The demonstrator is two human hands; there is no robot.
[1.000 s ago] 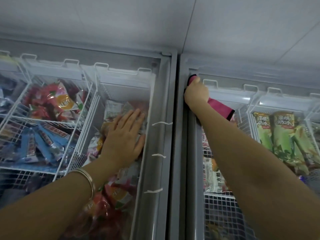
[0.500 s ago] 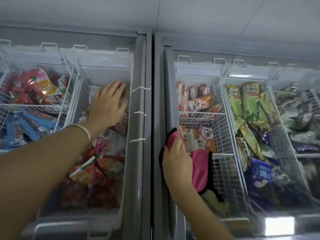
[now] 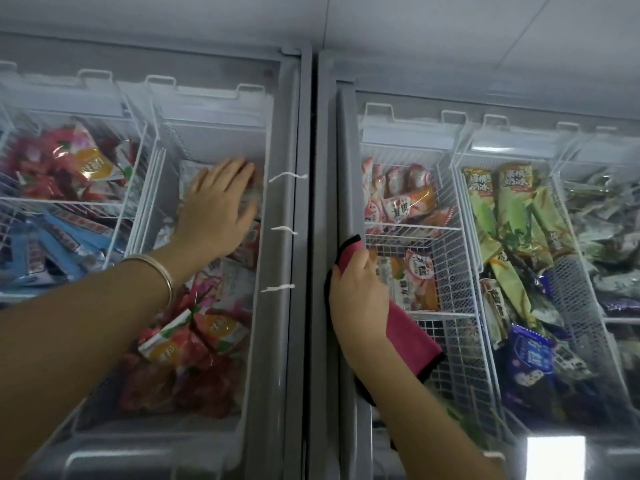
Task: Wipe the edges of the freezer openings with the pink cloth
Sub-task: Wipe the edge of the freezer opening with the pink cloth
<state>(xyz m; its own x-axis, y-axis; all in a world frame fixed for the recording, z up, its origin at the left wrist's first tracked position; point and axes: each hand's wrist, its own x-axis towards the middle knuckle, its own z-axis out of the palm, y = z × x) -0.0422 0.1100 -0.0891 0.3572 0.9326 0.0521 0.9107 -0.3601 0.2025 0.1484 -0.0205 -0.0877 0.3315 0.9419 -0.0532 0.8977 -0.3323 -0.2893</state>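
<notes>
**Pressing cloth to freezer rim**

Standing side by side: two grey-framed chest freezers [image 3: 294,306] holding white wire baskets [image 3: 450,289] of wrapped ices. Lying flat, fingers spread, gripping nothing: left hand [image 3: 216,209] on the left glass lid. Pinning pink black-edged cloth [image 3: 408,334] against the right freezer's left inner edge: right hand [image 3: 358,299], fingers closed over it.

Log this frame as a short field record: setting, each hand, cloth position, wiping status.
setting: two chest freezers side by side, wire baskets of packaged ice creams
left hand: flat on the left freezer's glass lid, bracelet on wrist
right hand: pressing the pink cloth on the right freezer's left edge
cloth position: midway along that edge
wiping status: in progress
</notes>
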